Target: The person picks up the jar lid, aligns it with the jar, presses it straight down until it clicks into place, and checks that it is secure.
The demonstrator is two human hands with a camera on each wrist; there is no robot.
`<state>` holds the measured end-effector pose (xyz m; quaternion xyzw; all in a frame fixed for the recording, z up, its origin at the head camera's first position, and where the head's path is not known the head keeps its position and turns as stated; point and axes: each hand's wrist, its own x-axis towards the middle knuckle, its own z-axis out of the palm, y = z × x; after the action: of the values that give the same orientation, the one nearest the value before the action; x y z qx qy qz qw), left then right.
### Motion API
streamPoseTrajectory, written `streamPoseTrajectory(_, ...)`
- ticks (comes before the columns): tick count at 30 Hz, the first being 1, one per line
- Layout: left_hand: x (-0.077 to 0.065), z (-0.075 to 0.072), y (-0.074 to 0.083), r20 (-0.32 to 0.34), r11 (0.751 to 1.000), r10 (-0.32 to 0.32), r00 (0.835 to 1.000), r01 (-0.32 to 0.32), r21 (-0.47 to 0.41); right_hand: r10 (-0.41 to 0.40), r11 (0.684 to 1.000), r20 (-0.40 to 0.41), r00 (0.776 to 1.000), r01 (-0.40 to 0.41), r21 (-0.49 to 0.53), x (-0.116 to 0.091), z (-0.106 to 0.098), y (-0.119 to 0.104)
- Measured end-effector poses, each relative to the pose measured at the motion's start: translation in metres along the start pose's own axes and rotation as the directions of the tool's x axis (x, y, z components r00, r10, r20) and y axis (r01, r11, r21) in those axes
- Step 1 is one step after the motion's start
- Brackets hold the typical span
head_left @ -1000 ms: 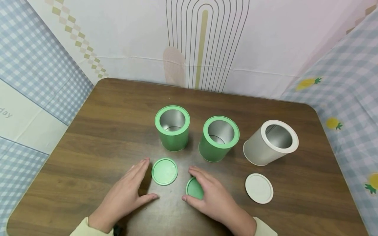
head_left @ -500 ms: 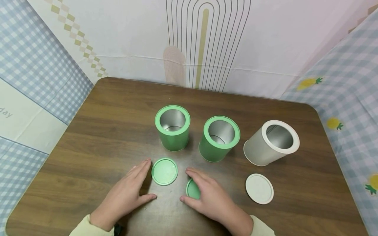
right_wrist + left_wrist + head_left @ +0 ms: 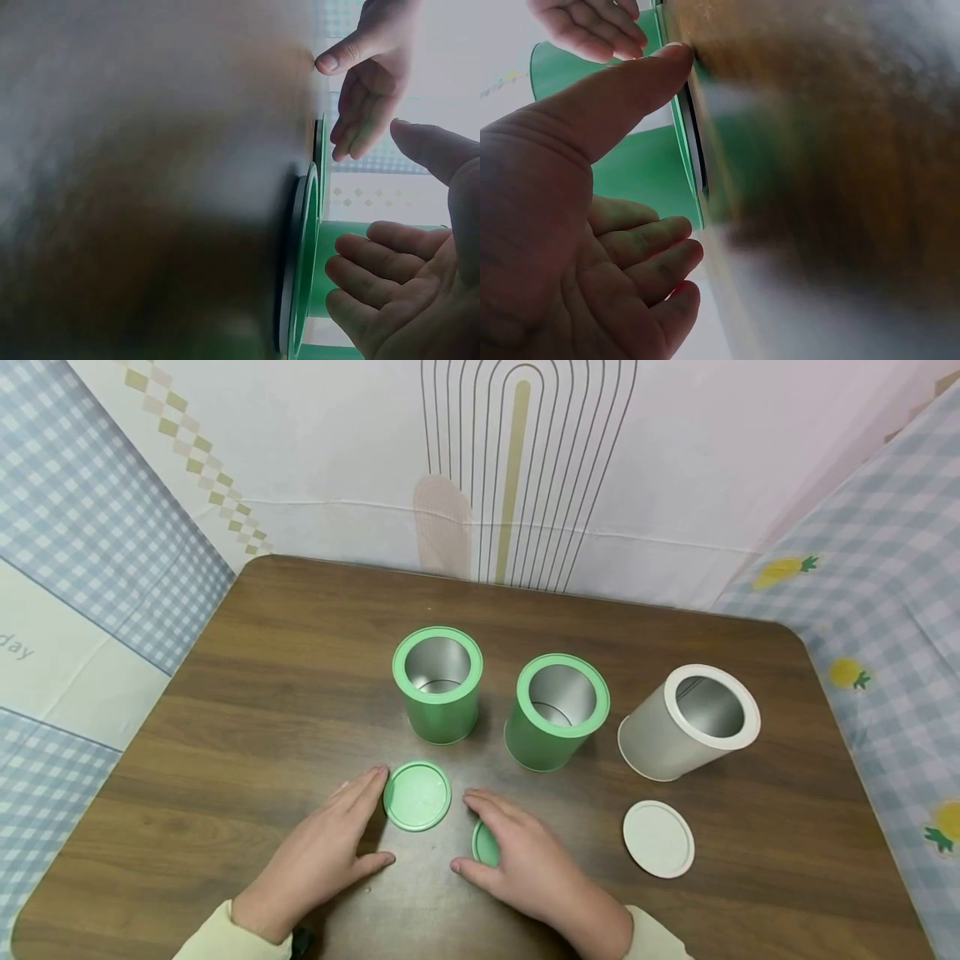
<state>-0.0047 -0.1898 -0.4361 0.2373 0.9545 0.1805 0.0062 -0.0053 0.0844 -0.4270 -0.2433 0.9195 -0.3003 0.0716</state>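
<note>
My left hand (image 3: pixel 324 843) is beside the left green lid (image 3: pixel 417 796), fingertips right at its left edge and thumb spread away. My right hand (image 3: pixel 522 860) hovers over the second green lid (image 3: pixel 485 845) and covers much of it in the head view. In the right wrist view that lid (image 3: pixel 301 262) lies flat on the table, with the palm (image 3: pixel 405 292) apart from it. Neither hand holds anything. Behind the lids stand two green cans (image 3: pixel 442 714) with open tops, the second green can (image 3: pixel 546 742) to the right.
A white can (image 3: pixel 660 735), uncovered, stands at the right of the wooden table (image 3: pixel 285 660). In front of it lies a white lid (image 3: pixel 658 839). A patterned cloth (image 3: pixel 337 452) hangs behind the table's back edge, with checked cloth (image 3: pixel 900 610) on the right.
My right hand has shifted left, hiding more of the second green lid. My left hand has edged slightly right toward the left green lid. The cans and lids stay in place.
</note>
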Motion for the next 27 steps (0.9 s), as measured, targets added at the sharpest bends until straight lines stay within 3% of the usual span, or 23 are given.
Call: streamPoseTrajectory(27, 0.012, 0.001, -0.003, 0.043, 0.999, -0.022, 0.999, 0.023, -0.033, 0.004, 0.996, 0.083, 0.997, 0.003, -0.089, 0.019, 0.006, -0.006)
